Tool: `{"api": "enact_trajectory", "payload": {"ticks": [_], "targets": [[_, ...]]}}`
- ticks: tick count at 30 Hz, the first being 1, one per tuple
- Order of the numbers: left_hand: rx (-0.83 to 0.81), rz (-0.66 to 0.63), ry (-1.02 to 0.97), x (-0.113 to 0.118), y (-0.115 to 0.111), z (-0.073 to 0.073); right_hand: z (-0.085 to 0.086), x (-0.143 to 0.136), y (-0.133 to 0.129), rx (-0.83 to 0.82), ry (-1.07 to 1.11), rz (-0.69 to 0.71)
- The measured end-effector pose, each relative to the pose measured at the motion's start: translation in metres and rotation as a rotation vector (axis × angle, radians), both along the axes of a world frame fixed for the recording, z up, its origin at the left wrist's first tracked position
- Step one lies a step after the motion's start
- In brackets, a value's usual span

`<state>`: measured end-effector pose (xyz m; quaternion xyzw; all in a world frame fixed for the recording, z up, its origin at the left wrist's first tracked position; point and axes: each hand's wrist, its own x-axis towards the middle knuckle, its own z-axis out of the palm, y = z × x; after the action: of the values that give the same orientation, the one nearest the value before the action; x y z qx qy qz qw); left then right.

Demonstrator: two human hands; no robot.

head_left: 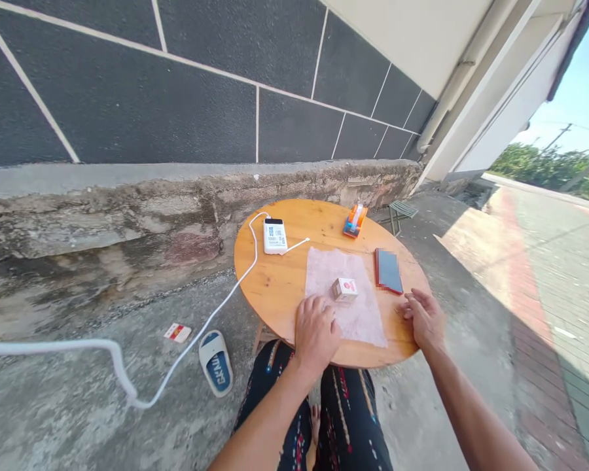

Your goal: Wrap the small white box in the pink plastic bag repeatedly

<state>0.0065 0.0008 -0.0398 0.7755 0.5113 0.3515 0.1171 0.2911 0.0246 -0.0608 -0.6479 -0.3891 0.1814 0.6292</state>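
Observation:
A thin pinkish-white sheet point(363, 320) lies spread on the round wooden table point(269, 288). On the sheet stands a small white box point(344, 289) with a red mark. My left hand point(318, 330) lies palm down over the sheet's left edge, near the box but apart from it, its fingers lying nearly flat. At the table's right edge my right hand point(425, 319) is open, fingers loosely bent and apart, with nothing in it. Just beyond its fingertips is a dark phone point(389, 269) with a red edge, partly blurred.
A tape dispenser point(355, 220) in orange and blue sits at the table's back. A white power bank point(275, 237) has a cable point(216, 311) trailing left. A slipper point(216, 364) and a flat card packet point(177, 332) lie on the ground. Behind the table is a wall point(177, 111).

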Motion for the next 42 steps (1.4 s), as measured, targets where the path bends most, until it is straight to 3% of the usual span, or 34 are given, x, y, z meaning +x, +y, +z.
{"api": "enact_trajectory", "payload": {"ticks": [4, 8, 13, 18, 20, 22, 25, 28, 31, 34, 36, 39, 42], "targets": [[-0.001, 0.016, -0.004, 0.003, 0.002, -0.003, 0.002, -0.002, -0.002, -0.016, -0.015, 0.05], [0.001, 0.03, 0.021, 0.005, 0.003, -0.007, 0.016, -0.019, -0.005, -0.015, -0.088, 0.177], [0.011, 0.039, 0.06, 0.008, 0.005, -0.007, 0.042, -0.058, 0.005, 0.029, -0.519, 0.494], [0.008, 0.046, 0.059, 0.011, 0.004, -0.006, 0.049, -0.09, 0.028, 0.001, -0.933, 0.789], [0.005, 0.048, 0.055, 0.012, 0.004, -0.005, 0.049, -0.089, 0.032, -0.047, -1.001, 0.793], [0.004, 0.051, 0.05, 0.012, 0.005, -0.005, 0.051, -0.077, 0.029, -0.056, -1.013, 0.701], [0.003, 0.055, 0.047, 0.012, 0.005, -0.004, 0.053, -0.041, 0.015, -0.028, -0.979, 0.523], [0.002, 0.058, 0.045, 0.013, 0.006, -0.005, 0.049, -0.004, -0.004, -0.116, -1.013, 0.475], [0.005, 0.056, 0.041, 0.013, 0.006, -0.007, 0.043, 0.015, -0.018, -0.233, -1.129, 0.416], [-0.002, 0.054, 0.039, 0.01, 0.006, -0.008, 0.045, 0.01, -0.025, -0.186, -1.158, 0.278], [-0.035, 0.033, 0.049, 0.007, 0.007, -0.006, 0.049, -0.004, -0.026, -0.095, -1.112, 0.271], [-0.066, -0.006, 0.098, 0.005, 0.013, 0.006, 0.054, -0.035, -0.021, -0.016, -1.074, 0.438], [0.017, -0.032, 0.164, 0.008, 0.03, 0.018, 0.05, -0.068, -0.007, -0.051, -1.105, 0.551]]}}
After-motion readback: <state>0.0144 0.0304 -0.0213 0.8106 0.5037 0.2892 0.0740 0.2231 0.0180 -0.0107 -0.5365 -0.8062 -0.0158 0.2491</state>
